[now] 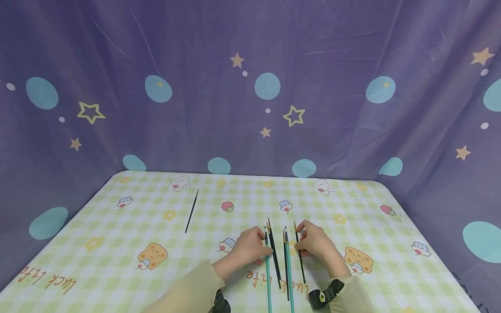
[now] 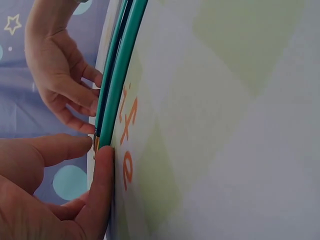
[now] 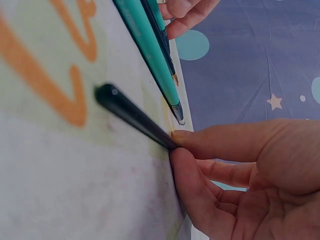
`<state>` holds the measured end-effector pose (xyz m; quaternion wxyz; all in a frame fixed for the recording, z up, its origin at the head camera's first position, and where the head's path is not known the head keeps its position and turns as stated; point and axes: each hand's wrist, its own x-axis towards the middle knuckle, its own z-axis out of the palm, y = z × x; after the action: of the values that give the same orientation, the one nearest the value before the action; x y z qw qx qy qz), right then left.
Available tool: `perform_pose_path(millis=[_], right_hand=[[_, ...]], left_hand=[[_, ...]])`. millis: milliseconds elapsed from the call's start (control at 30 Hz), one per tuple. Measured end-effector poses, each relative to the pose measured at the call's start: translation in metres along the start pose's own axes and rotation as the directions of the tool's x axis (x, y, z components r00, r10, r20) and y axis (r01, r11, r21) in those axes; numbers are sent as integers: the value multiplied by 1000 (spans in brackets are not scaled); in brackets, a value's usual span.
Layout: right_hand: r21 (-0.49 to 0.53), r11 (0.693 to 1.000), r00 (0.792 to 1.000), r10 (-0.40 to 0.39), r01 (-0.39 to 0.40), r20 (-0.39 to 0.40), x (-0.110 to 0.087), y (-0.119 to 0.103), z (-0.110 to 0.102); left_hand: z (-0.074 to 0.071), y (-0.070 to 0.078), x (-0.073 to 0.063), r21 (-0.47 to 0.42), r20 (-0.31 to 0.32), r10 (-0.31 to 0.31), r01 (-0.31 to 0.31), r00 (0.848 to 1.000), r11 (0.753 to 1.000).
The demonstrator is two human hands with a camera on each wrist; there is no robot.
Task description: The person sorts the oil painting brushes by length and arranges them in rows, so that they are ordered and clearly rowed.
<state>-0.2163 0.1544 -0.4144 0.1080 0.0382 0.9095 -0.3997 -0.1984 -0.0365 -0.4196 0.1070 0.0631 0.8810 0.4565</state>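
Note:
My left hand [image 1: 250, 247] is at the leftmost teal paintbrush [image 1: 268, 282], thumb and forefinger pinching it near its bristle end. The right hand [image 1: 314, 240] pinches a thin black paintbrush [image 1: 300, 261] below its bristles; the black end of that brush [image 3: 132, 117] points back toward the wrist camera. Close to the left hand's brush lie dark paintbrushes [image 1: 275, 263]. Between the hands, a black paintbrush [image 1: 286, 274] lies alongside a second teal paintbrush [image 1: 290, 282]. All have bristles pointing away from me. The near ends of both teal brushes are cut off in the head view.
A single black paintbrush [image 1: 191, 212] lies apart at the left of the table. The table [image 1: 188, 278] wears a green-checked cloth printed with cartoons. A purple curtain [image 1: 211, 108] with stars and dots hangs behind and at both sides.

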Motion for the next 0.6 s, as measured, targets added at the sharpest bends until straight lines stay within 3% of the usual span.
perform_pose_path(millis=[267,600], right_hand=[[6,1000,1000,-2,2,-1,-1,-1,-1],[3,1000,1000,-9,9,-3,-3,-1,-1]], left_hand=[[7,3,2,103,-34,32,-28,999,994],[7,12,0,90,-48,4,0,999,996]])
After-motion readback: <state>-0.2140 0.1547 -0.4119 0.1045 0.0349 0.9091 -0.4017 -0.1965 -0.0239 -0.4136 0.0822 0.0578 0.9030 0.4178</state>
